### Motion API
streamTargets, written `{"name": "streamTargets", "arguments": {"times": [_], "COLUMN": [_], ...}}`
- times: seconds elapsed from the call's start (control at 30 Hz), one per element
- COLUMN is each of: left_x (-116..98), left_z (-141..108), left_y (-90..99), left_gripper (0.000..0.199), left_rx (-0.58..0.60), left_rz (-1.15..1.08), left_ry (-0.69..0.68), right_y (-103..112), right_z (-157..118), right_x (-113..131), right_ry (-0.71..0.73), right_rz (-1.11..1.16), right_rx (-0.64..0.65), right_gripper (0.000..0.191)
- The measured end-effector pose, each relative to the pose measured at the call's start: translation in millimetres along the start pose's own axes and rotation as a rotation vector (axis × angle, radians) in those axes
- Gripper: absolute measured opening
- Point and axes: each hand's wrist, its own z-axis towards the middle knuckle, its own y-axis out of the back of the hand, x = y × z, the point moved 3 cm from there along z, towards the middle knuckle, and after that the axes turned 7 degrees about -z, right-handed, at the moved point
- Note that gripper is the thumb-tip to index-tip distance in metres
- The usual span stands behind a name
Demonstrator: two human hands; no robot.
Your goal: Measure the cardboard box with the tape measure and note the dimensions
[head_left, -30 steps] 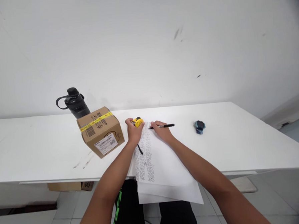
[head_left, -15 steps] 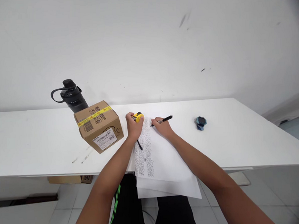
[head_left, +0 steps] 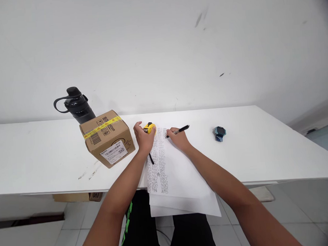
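My left hand is around a yellow and black tape measure, its thumb against the near side and one finger raised off to the left. The tape measure is at the upper left edge of a stack of white paper, and its black strap hangs down below my hand. My right hand grips a black pen, its point down at the top of the sheet. Dense columns of dark marks cover the left part of the sheet. The lower paper edges hang over the table's front edge.
A taped cardboard box stands left of my left hand, with a dark water bottle behind it. A blue wristwatch lies to the right on the white table. The wall rises along the back edge.
My left hand has shifted slightly left and one finger has lifted away, so more of the tape measure shows. My right hand keeps the pen at nearly the same spot.
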Motion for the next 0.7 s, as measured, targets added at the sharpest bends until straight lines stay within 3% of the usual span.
{"name": "streamTargets", "arguments": {"times": [0.23, 0.47, 0.6, 0.7], "left_x": [-4.0, -2.5, -2.1, -4.0], "left_z": [-0.6, -0.1, -0.9, -1.9], "left_y": [1.5, 4.0, 1.4, 0.3], "left_gripper": [0.065, 0.068, 0.068, 0.064], "left_rx": [-0.028, 0.008, 0.036, 0.048], "left_rz": [0.071, 0.031, 0.039, 0.071], "left_ry": [-0.035, 0.136, 0.042, -0.017], "right_y": [-1.3, -0.8, 0.4, -0.2], "right_z": [1.4, 0.8, 1.0, 1.0], "right_x": [-0.6, -0.6, -1.3, -1.2], "right_ry": [0.036, 0.033, -0.005, 0.008], "right_rz": [0.004, -0.003, -0.015, -0.005], "right_rx": [0.055, 0.03, -0.035, -0.012], "right_gripper": [0.032, 0.032, 0.032, 0.031]}}
